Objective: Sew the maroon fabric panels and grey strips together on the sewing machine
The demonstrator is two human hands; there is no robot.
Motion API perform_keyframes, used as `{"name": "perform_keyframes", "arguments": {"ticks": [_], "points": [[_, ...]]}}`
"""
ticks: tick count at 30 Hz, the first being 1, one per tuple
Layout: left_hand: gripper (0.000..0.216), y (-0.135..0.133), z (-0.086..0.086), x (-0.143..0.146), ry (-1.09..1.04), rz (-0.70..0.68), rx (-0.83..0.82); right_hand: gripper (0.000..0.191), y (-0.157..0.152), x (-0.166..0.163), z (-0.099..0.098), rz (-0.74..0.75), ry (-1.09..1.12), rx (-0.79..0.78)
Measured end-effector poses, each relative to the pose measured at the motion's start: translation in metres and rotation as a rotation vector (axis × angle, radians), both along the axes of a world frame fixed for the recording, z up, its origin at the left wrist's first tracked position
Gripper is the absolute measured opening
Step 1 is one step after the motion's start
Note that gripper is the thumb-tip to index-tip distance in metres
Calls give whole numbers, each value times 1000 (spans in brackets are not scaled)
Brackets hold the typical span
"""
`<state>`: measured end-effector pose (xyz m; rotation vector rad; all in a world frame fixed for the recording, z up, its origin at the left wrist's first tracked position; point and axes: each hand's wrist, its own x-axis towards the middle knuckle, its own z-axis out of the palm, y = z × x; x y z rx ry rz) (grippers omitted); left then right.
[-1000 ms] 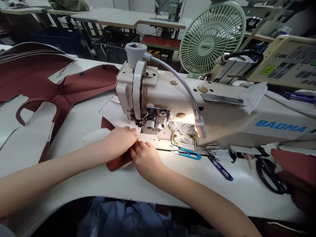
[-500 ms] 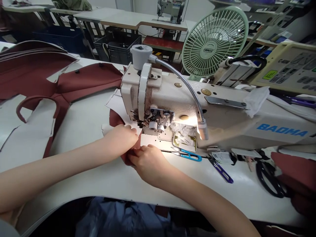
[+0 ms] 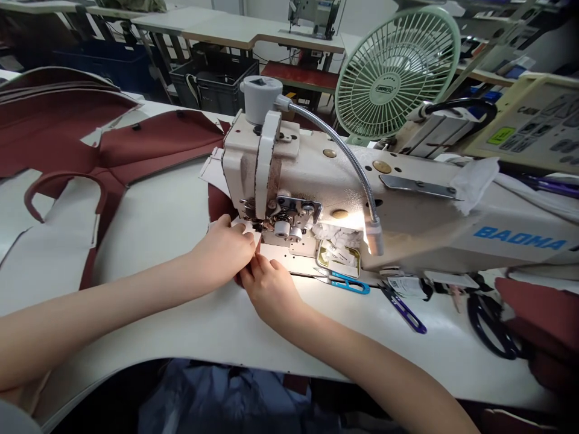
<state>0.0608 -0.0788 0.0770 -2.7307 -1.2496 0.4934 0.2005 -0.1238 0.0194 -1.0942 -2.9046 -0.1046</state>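
Note:
Both my hands sit at the needle of a cream sewing machine point(image 3: 362, 199). My left hand point(image 3: 224, 247) is closed, pinching a small maroon-and-white leather piece point(image 3: 219, 202) that runs under the presser foot point(image 3: 256, 228). My right hand point(image 3: 271, 289) presses with curled fingers on the near end of the same piece, just in front of the needle. Most of the piece is hidden beneath my hands and behind the machine head.
Large maroon leather panels point(image 3: 113, 150) lie across the left of the white table point(image 3: 158, 223). Blue thread snips point(image 3: 346, 283), purple snips point(image 3: 404, 310) and black scissors point(image 3: 491, 325) lie right of my hands. A green fan point(image 3: 393, 72) and a control panel point(image 3: 529, 120) stand behind.
The maroon piece has fed away from me under the foot, so less of it shows in front. Both hands followed it forward toward the needle.

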Motion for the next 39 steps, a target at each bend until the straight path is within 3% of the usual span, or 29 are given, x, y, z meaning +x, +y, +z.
{"name": "perform_keyframes", "arguments": {"ticks": [8, 15, 20, 25, 32, 39], "points": [[23, 5, -19, 5, -50, 65, 0, 26, 11, -14, -10, -34, 7, -19], [18, 2, -10, -7, -96, 4, -23, 35, 4, -20, -19, -38, 14, 104], [22, 2, -24, -18, -234, -25, -34, 36, -2, -9, -22, 12, 56, 179], [26, 2, -41, -26, -265, -63, 62, 31, 10, -4, -26, -12, 117, 95], [25, 10, -48, -37, -427, -119, 89, 21, 15, 4, -29, -108, 295, 1], [29, 23, -60, -44, -527, -166, 94, 23, 16, 11, -12, -294, 258, -36]]}}
